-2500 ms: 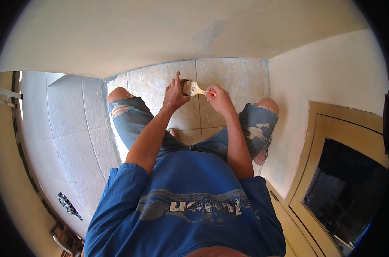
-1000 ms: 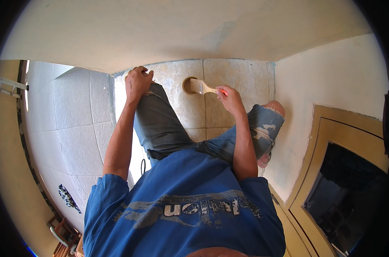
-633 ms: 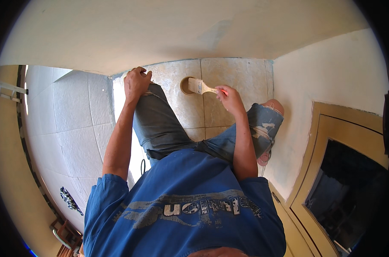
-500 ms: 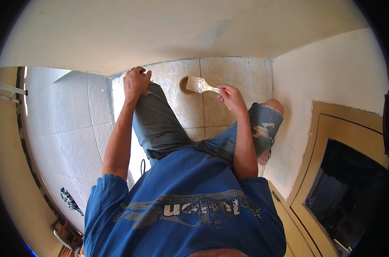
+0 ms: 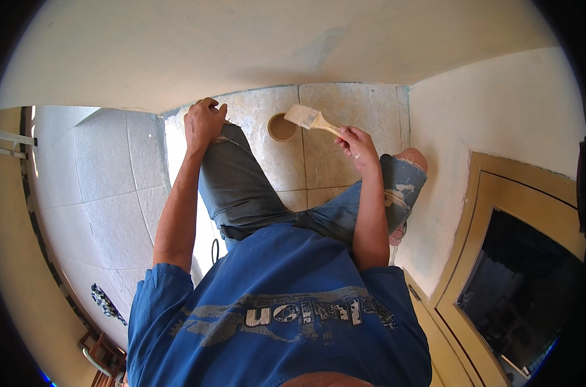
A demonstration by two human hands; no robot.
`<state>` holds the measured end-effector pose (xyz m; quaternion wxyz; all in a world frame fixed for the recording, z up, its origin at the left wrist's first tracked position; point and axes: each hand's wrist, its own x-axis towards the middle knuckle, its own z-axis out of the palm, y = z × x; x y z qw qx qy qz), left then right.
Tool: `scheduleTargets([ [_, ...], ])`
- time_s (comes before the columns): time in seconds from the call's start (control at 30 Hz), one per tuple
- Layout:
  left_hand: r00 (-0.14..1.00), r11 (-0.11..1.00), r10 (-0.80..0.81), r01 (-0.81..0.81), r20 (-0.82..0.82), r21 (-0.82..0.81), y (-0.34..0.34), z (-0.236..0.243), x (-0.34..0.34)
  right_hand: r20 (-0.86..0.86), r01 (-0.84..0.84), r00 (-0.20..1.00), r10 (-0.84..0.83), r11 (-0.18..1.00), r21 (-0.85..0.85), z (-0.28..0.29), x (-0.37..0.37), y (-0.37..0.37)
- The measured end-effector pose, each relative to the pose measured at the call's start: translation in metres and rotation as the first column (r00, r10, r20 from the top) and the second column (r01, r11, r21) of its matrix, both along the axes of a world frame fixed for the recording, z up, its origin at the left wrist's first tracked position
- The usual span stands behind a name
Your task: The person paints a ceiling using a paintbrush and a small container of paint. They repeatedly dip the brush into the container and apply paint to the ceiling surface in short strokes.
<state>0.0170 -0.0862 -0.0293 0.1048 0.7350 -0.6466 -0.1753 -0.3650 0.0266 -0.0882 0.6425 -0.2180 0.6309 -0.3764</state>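
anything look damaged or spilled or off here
The jeans are torn on both legs, with frayed pale threads on the right one. The wall ahead has a greyish patch against its cream surface. The right hand, holding the brush, shows a whitish smear. I see no spill beside the round container.

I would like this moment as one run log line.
right hand: holds paintbrush by handle | left hand: at left knee | round container: on tiled floor
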Motion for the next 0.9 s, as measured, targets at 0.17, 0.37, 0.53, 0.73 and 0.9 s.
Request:
scheduleTargets([
  [0.17, 1.0, 1.0, 0.008, -0.008, -0.003, 0.008, 0.0, -0.002, -0.003, -0.014, 0.128, 0.992, -0.129, 0.99, -0.051, -0.003, -0.004, -0.009],
  [0.37, 1.0, 1.0, -0.018, 0.018, 0.007, -0.006, 0.001, -0.006, 0.0, -0.157, 0.237, 0.955, -0.252, 0.966, -0.106, -0.044, 0.005, -0.034],
  [0.53, 1.0, 1.0, -0.02, 0.019, -0.017, -0.014, 0.004, 0.001, -0.001, -0.372, 0.274, 0.878, -0.3, 0.954, -0.123, -0.085, 0.02, -0.059],
  [0.73, 1.0, 0.999, -0.024, 0.024, -0.017, -0.022, 0.005, 0.002, 0.001, -0.442, 0.296, 0.827, -0.347, 0.938, -0.183, -0.126, 0.032, -0.08],
  [0.9, 1.0, 1.0, -0.01, 0.01, -0.01, -0.007, 0.005, 0.003, 0.0, -0.558, 0.18, 0.76, -0.333, 0.933, -0.311, -0.096, 0.041, -0.093],
])
